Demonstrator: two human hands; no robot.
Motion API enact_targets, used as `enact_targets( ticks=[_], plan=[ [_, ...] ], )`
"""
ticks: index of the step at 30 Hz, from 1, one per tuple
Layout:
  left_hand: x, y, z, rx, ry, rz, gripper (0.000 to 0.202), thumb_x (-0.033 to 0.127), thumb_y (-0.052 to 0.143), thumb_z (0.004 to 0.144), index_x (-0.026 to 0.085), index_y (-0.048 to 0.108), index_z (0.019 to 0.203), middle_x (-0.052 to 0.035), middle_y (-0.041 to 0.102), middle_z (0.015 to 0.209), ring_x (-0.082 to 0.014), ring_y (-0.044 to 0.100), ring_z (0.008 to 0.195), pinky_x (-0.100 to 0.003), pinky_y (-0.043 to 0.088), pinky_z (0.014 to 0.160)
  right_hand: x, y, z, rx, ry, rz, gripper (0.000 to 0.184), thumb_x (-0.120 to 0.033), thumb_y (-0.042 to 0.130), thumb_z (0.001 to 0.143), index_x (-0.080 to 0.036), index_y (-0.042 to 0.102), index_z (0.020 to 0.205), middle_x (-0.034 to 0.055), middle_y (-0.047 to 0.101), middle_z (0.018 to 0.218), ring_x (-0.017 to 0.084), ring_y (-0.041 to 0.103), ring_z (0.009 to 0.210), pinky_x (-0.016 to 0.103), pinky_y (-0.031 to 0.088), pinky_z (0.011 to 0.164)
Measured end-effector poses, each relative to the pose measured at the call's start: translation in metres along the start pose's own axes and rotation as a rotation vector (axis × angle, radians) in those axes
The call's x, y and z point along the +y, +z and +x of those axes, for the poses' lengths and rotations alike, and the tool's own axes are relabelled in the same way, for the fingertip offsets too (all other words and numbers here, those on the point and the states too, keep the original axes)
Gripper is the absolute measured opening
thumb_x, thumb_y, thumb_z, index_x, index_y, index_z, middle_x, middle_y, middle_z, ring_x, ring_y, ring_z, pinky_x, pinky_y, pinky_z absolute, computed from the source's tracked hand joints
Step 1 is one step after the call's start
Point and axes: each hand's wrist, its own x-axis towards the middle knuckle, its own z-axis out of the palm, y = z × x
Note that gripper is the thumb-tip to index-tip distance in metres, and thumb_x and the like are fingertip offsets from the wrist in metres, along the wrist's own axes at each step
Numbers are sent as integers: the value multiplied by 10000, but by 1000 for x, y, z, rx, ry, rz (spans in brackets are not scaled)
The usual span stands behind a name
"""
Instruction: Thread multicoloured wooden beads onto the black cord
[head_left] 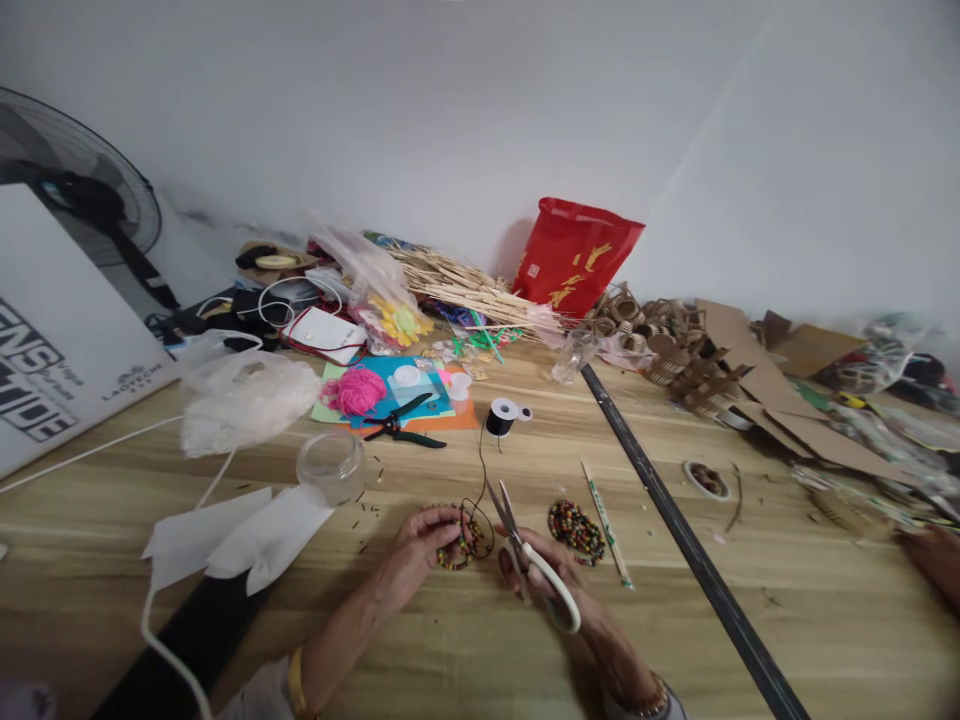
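Observation:
My left hand (420,548) pinches a loop of multicoloured beads (466,550) just above the table. From it a black cord (481,465) curls up to a white-ended spool (501,416) standing behind. White-handled scissors (551,585) are gripped in my right hand (551,562). Their blades (507,505) are slightly parted and point up and left, close to the cord; I cannot tell whether they touch it. Right of that hand lies a heap of beaded strings (576,532), beside a thin paper-wrapped stick (607,525).
A clear jar (330,468), black-handled pliers (405,425) and pink yarn (357,390) lie left. A dark metal strip (675,530) crosses the table at right, past a small dish of brown pieces (706,479). A red bag (577,258) stands behind. Another person's hand (930,560) rests at far right.

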Motion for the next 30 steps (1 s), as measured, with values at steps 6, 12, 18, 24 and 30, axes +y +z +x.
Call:
enact_targets(
  ticks=[6, 12, 18, 24, 30],
  plan=[
    [0, -3, 2, -24, -8, -29, 302, 241, 885, 478, 140, 667, 660, -44, 718, 600, -118, 602, 537, -202, 425, 516, -10, -2, -8, -21, 110, -12, 563, -626, 588, 772, -181, 634, 1114, 26, 538, 694, 134, 469, 587, 248, 400, 534],
    [2, 0, 0, 9, 4, -38, 291, 240, 883, 486, 139, 656, 638, -35, 716, 610, -109, 597, 533, -202, 438, 523, -13, -7, -11, -63, 198, -6, 571, -645, 613, 738, -153, 631, 1027, 3, 516, 650, 97, 439, 515, 211, 368, 464],
    [3, 3, 0, 84, 28, -22, 310, 256, 900, 448, 126, 688, 634, -30, 709, 611, -121, 610, 590, -219, 462, 581, -21, -14, -8, -189, 232, -45, 557, -642, 581, 758, -115, 605, 937, -23, 481, 583, 77, 416, 450, 181, 340, 405],
    [3, 3, 1, 129, 19, -28, 320, 255, 907, 425, 123, 704, 634, -15, 703, 626, -122, 608, 587, -230, 471, 578, -22, -14, -8, -222, 287, 50, 499, -611, 621, 745, -125, 577, 852, -24, 483, 610, 71, 453, 456, 160, 358, 393],
    [2, 4, 1, 122, 28, -36, 308, 227, 908, 416, 124, 713, 631, -16, 706, 615, -117, 609, 575, -224, 471, 576, -19, -12, -9, -251, 307, 72, 509, -626, 619, 737, -127, 556, 812, -35, 486, 577, 63, 439, 435, 157, 344, 386]
  ],
)
